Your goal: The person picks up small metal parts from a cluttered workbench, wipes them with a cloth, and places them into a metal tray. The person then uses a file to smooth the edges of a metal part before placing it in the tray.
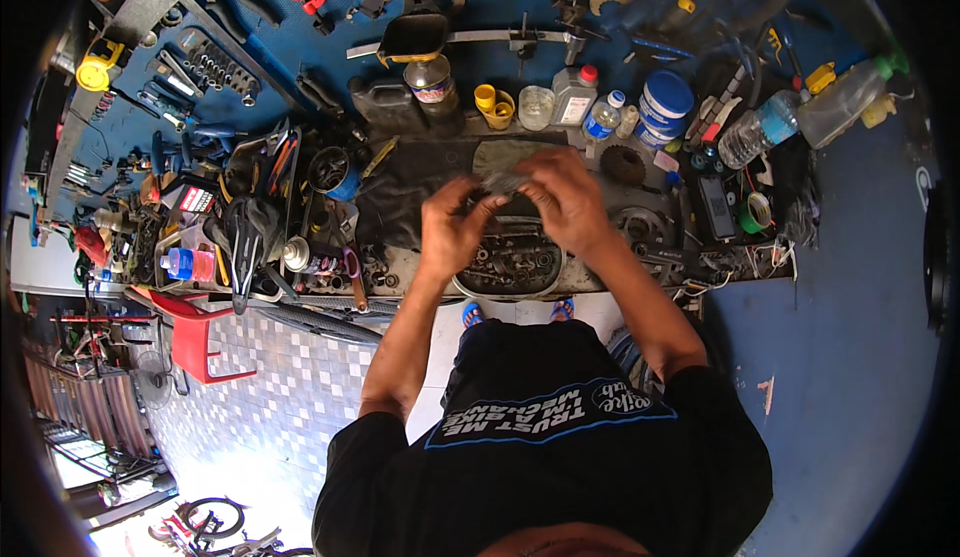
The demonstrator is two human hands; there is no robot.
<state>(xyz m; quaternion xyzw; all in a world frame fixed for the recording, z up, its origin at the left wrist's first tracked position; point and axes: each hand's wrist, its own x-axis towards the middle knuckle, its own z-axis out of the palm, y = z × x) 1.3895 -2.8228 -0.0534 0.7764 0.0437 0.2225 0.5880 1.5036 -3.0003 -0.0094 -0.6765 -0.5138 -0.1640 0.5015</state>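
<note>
Over the workbench, my left hand (452, 229) and my right hand (572, 202) meet, fingers pinched from both sides on a small dark grey piece (504, 183). Its kind is blurred and partly covered by the fingertips. Just below the hands, an oval tray (512, 297) at the bench's front edge holds many small metal parts. A greenish-grey cloth (500, 154) lies behind the fingers. To the right of my right hand is a dark toothed sprocket (623, 165), with a chainring (642, 227) nearer the front.
Bottles and a blue-and-white tub (665, 107) line the bench's back. Left are a black bicycle saddle (243, 242), a spray can (310, 255) and scissors (351, 261). A phone (716, 207) and green tape roll (755, 213) lie right. A red chair (200, 342) stands on the floor.
</note>
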